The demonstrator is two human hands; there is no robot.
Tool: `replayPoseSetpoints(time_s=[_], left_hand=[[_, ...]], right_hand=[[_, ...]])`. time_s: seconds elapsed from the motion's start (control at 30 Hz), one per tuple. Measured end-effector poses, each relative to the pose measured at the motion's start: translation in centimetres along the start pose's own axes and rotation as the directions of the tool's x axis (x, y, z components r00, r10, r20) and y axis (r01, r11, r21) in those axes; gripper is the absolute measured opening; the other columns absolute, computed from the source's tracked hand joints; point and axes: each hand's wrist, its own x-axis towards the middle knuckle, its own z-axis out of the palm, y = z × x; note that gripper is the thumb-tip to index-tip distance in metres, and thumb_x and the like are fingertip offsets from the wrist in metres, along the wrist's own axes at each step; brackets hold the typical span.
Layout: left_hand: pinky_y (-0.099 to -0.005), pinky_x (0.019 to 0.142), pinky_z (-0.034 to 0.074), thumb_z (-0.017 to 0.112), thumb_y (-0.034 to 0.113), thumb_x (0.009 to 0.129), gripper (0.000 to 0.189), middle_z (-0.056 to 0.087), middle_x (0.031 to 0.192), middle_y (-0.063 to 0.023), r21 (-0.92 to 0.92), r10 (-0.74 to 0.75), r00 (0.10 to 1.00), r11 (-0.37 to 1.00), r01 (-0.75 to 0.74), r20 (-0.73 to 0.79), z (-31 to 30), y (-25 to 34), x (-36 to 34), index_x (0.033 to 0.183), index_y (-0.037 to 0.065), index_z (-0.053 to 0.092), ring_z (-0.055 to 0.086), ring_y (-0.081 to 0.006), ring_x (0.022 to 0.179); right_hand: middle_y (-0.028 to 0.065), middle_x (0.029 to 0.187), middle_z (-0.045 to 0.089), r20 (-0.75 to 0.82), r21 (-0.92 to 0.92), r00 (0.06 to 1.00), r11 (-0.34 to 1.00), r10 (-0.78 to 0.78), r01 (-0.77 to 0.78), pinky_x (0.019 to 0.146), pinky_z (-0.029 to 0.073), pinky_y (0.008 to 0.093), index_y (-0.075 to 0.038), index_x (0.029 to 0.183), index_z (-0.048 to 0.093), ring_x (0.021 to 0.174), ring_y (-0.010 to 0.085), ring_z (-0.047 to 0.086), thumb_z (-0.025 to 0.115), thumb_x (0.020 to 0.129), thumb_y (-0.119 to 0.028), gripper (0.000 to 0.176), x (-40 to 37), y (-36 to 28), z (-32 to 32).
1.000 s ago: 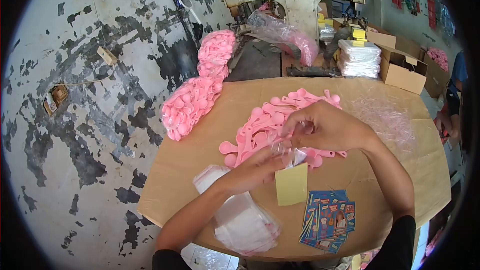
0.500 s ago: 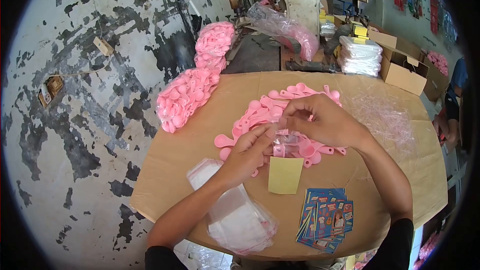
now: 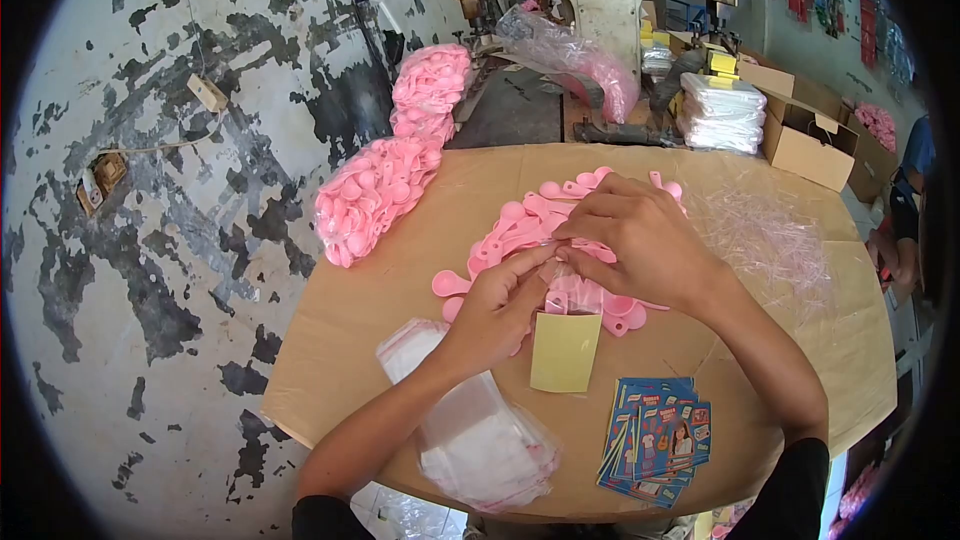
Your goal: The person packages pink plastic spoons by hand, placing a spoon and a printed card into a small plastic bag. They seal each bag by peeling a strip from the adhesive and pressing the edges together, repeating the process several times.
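A small clear plastic bag [image 3: 572, 295], with a yellow card [image 3: 565, 352] in its lower part, hangs over the front of a pile of pink scoops [image 3: 500, 240]. My left hand [image 3: 505, 302] pinches the bag's top edge from the left. From the right, my right hand [image 3: 640, 240] is closed at the same edge, thumb and forefinger meeting the left fingertips. The exact grip is partly covered by the fingers. Below my left forearm lies a stack of clear bags [image 3: 470, 435]. Blue printed cards [image 3: 655, 445] lie in a loose stack near my right forearm.
Thin clear plastic strips [image 3: 765, 240] are heaped at the table's right. Filled bags of pink scoops [image 3: 375, 195] stand at the left edge. Behind are a metal machine [image 3: 600, 0], wrapped packs [image 3: 722, 112] and an open cardboard box [image 3: 810, 145]. Another person's arm [image 3: 905, 260] shows far right.
My right hand has turned, its fingertips coming down against the left ones at the bag's top edge. The bag and yellow card have shifted slightly left and down.
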Motion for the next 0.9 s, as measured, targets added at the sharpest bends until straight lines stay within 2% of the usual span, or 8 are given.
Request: replayPoseSetpoints(time_s=[0.2, 0.37, 0.43, 0.53, 0.63, 0.67, 0.77, 0.9], left_hand=[[-0.0194, 0.046, 0.036, 0.047, 0.019, 0.101, 0.040, 0.051, 0.071, 0.0054, 0.070, 0.016, 1.000, 0.997, -0.015, -0.008, 0.6, -0.3, -0.1, 0.138, 0.003, 0.048, 0.043, -0.0017, 0.052], [-0.0192, 0.053, 0.037, 0.048, 0.016, 0.101, 0.038, 0.054, 0.075, 0.0037, 0.263, 0.086, 0.994, 0.959, -0.102, 0.072, 0.8, -0.7, -0.2, 0.137, 0.002, 0.048, 0.045, -0.0011, 0.060], [-0.0196, 0.056, 0.038, 0.048, 0.015, 0.101, 0.038, 0.057, 0.079, 0.0027, 0.258, 0.099, 0.990, 0.958, -0.122, 0.101, 1.1, -1.1, -0.2, 0.136, 0.001, 0.048, 0.046, -0.0013, 0.066], [-0.0204, 0.062, 0.041, 0.047, 0.012, 0.101, 0.037, 0.062, 0.087, 0.0002, 0.137, 0.131, 0.982, 0.979, -0.149, 0.137, 1.4, -2.3, 0.0, 0.136, 0.000, 0.047, 0.050, -0.0023, 0.074], [-0.0223, 0.069, 0.047, 0.046, 0.012, 0.101, 0.037, 0.065, 0.098, -0.0031, -0.056, 0.142, 0.980, 0.989, -0.136, 0.139, 2.4, -2.2, -0.2, 0.136, -0.001, 0.046, 0.055, -0.0046, 0.079], [-0.0233, 0.071, 0.049, 0.046, 0.013, 0.102, 0.037, 0.066, 0.102, -0.0039, -0.138, 0.120, 0.985, 0.985, -0.103, 0.124, 2.4, -2.0, -0.1, 0.136, -0.001, 0.046, 0.056, -0.0054, 0.081], [-0.0256, 0.076, 0.052, 0.045, 0.014, 0.101, 0.039, 0.064, 0.111, -0.0045, -0.251, 0.063, 0.986, 0.968, -0.023, 0.155, 1.7, -1.3, 0.2, 0.138, 0.001, 0.045, 0.058, -0.0069, 0.083], [-0.0207, 0.070, 0.047, 0.047, 0.015, 0.101, 0.043, 0.063, 0.100, -0.0011, -0.118, 0.026, 0.990, 0.993, -0.010, 0.136, 1.6, -1.4, -0.1, 0.141, 0.001, 0.042, 0.055, -0.0039, 0.078]], right_hand=[[0.0051, 0.079, 0.064, -0.005, -0.018, 0.998, 0.998, -0.066, 0.066, 0.075, 0.048, 0.0374, -0.009, 0.086, 0.071, 0.084, 0.0226, 0.060, 0.072, 0.076, -0.022, 0.017, -0.3, 0.6, 0.3], [0.0055, 0.073, 0.065, 0.100, -0.011, 0.994, 0.999, -0.046, 0.048, 0.070, 0.049, 0.0381, -0.008, 0.077, 0.065, 0.076, 0.0224, 0.061, 0.074, 0.071, -0.023, 0.018, -0.5, 0.7, 0.2], [0.0058, 0.069, 0.064, 0.134, 0.014, 0.991, 1.000, -0.002, 0.000, 0.065, 0.049, 0.0385, -0.007, 0.074, 0.063, 0.068, 0.0231, 0.062, 0.074, 0.070, -0.023, 0.021, -0.5, 0.8, 0.3], [0.0080, 0.069, 0.065, -0.006, 0.055, 0.980, 0.979, 0.198, -0.197, 0.059, 0.049, 0.0373, -0.005, 0.078, 0.065, 0.060, 0.0244, 0.061, 0.071, 0.072, -0.017, 0.016, -0.6, 1.3, 0.3], [0.0081, 0.075, 0.068, 0.099, 0.396, 0.892, 0.804, 0.442, -0.443, 0.056, 0.047, 0.0267, -0.004, 0.082, 0.067, 0.063, 0.0208, 0.063, 0.069, 0.072, -0.006, 0.011, 0.2, 2.7, -2.6], [0.0082, 0.077, 0.069, 0.180, 0.329, 0.912, 0.852, 0.368, -0.408, 0.061, 0.048, 0.0281, -0.003, 0.082, 0.068, 0.068, 0.0210, 0.064, 0.066, 0.074, -0.005, 0.008, 0.3, 2.8, -4.2], [0.0080, 0.080, 0.069, 0.197, 0.286, 0.980, 0.957, -0.001, -0.057, 0.068, 0.049, 0.0320, -0.004, 0.083, 0.069, 0.074, 0.0230, 0.064, 0.067, 0.075, -0.007, 0.009, -0.1, 2.0, -5.1], [0.0076, 0.083, 0.069, 0.255, 0.019, 0.967, 0.999, 0.022, -0.028, 0.073, 0.050, 0.0377, -0.007, 0.085, 0.071, 0.082, 0.0258, 0.063, 0.074, 0.072, -0.019, 0.017, -0.2, 0.1, -3.0]])
